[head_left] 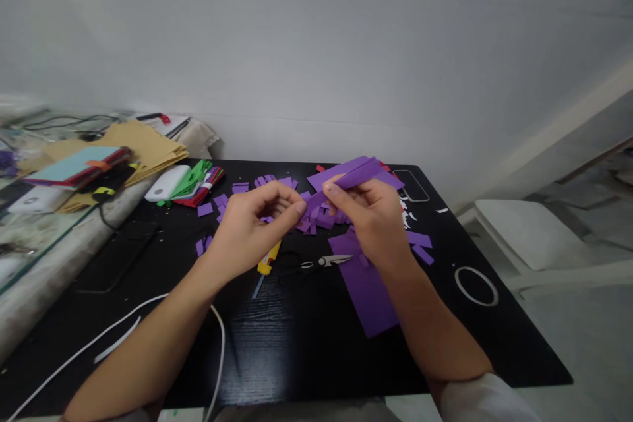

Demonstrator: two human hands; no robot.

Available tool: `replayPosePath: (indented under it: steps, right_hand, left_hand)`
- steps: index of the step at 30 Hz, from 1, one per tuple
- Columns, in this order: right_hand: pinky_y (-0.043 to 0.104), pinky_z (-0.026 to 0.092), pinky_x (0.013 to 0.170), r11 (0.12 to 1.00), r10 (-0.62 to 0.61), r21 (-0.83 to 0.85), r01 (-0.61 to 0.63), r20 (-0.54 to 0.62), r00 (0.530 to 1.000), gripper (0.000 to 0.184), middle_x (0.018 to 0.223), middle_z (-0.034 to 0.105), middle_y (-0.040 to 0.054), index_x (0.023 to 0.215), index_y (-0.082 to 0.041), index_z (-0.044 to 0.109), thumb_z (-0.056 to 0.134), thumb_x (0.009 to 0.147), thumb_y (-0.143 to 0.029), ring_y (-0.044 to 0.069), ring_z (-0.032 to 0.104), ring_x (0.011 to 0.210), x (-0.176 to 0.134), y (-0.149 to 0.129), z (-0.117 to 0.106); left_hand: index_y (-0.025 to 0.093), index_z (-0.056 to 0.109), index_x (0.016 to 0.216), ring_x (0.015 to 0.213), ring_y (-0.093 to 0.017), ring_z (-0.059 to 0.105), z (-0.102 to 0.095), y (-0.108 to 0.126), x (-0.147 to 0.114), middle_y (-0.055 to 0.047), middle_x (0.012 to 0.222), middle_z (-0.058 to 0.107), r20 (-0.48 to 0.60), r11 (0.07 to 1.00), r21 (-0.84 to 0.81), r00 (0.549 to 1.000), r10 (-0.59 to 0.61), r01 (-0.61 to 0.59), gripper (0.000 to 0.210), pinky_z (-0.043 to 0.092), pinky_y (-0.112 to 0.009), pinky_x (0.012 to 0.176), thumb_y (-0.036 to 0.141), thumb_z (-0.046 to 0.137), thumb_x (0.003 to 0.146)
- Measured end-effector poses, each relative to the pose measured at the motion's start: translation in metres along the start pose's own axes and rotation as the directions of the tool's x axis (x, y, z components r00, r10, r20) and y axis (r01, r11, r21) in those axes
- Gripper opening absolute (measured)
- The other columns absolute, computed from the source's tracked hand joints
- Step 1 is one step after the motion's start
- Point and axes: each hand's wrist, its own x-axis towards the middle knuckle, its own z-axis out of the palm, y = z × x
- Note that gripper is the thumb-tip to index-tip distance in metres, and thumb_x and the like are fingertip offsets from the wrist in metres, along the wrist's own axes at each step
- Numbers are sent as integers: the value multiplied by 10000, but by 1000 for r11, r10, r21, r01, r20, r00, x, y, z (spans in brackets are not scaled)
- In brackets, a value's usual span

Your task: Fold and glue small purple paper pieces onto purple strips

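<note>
Strip of purple paper (314, 200) runs between left hand (254, 224) and right hand (373, 214), thumbs and fingers pinched on it, though the right fingers behind are hard to tell. It looks light, flimsy, easily creased, best taken by its edges. Purple cuttings (321, 219) crowd beneath the fingertips; bare black tabletop (267, 349) opens between the wrists, nearer than the scissors (336, 260).

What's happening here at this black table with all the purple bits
Someone is holding a purple strip above the black table, the left hand pinching one end and the right hand gripping farther along. Small purple pieces lie scattered beneath. Nearer the person, scissors rest unheld, blade tips over a larger purple sheet.
</note>
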Motion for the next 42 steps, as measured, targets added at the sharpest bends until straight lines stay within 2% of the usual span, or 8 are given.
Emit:
replayPosePath:
  steps: [4, 7, 11, 14, 22, 31, 38, 42]
  right_hand:
    - [284, 616, 639, 1000, -24, 12, 25, -31, 999, 213, 762, 733, 9, 858, -183, 740, 835, 848, -374, 127, 680, 634, 3, 0, -6]
    - [299, 638, 648, 999, 49, 9, -50, 68, 996, 295, 768, 738, 7, 939, -187, 753, 874, 805, -420, 141, 700, 645, 2, -1, -5]
    - [277, 622, 575, 989, 148, -2, -151, 199, 969, 312, 657, 711, 5, 798, -174, 767, 895, 768, -457, 137, 676, 578, 0, -1, 0]
    - [279, 622, 546, 987, 158, -4, -160, 180, 971, 324, 674, 728, 16, 767, -174, 775, 885, 771, -480, 135, 671, 563, 0, 0, 1]
    - [272, 564, 522, 997, 77, -12, -76, 163, 984, 258, 629, 685, -11, 800, -185, 781, 857, 810, -431, 121, 623, 529, 0, 1, 2]
    - [264, 507, 481, 997, 80, -11, -79, 66, 995, 251, 628, 667, -24, 801, -194, 749, 853, 786, -422, 104, 554, 503, -2, 5, 10]
    - [263, 534, 511, 997, 72, 4, -74, 135, 988, 251, 617, 651, -29, 797, -191, 743, 856, 774, -413, 102, 565, 519, -2, 5, 10]
    - [268, 536, 513, 999, 40, -22, -39, 54, 998, 234, 610, 644, -27, 807, -193, 749, 832, 806, -412, 109, 570, 523, -1, 4, 6]
  left_hand:
    - [182, 721, 921, 691, -135, 696, -1, -2, 1, -14, 773, 723, -7, 998, -52, 999, -48, 47, 181, 581, -245, 659, 362, 743, 928]
    - [177, 718, 903, 655, -132, 694, -1, 0, 1, -13, 730, 719, -21, 999, -44, 999, -30, 29, 174, 565, -225, 604, 348, 744, 919]
    - [172, 732, 905, 631, -125, 693, 1, 4, 1, -16, 711, 725, -36, 999, -32, 999, -13, 12, 153, 560, -210, 571, 325, 743, 917]
    - [176, 738, 897, 610, -117, 678, 3, 6, 1, -9, 701, 725, -57, 1000, -22, 998, 4, -5, 139, 557, -204, 553, 314, 753, 911]
    - [172, 742, 894, 596, -104, 671, 3, 8, -1, -7, 717, 740, -82, 1000, -17, 997, 15, -17, 120, 535, -184, 521, 290, 755, 911]
    - [168, 736, 882, 544, -85, 637, 5, 9, -3, 1, 691, 728, -98, 999, 9, 994, 38, -37, 109, 510, -179, 488, 267, 736, 931]
    - [178, 743, 892, 546, -91, 648, 5, 11, -4, -4, 706, 745, -86, 999, 19, 995, 40, -39, 91, 498, -176, 467, 262, 737, 927]
    - [177, 747, 890, 554, -102, 662, 3, 12, -3, -5, 692, 739, -87, 999, 15, 996, 32, -31, 111, 524, -182, 483, 281, 731, 924]
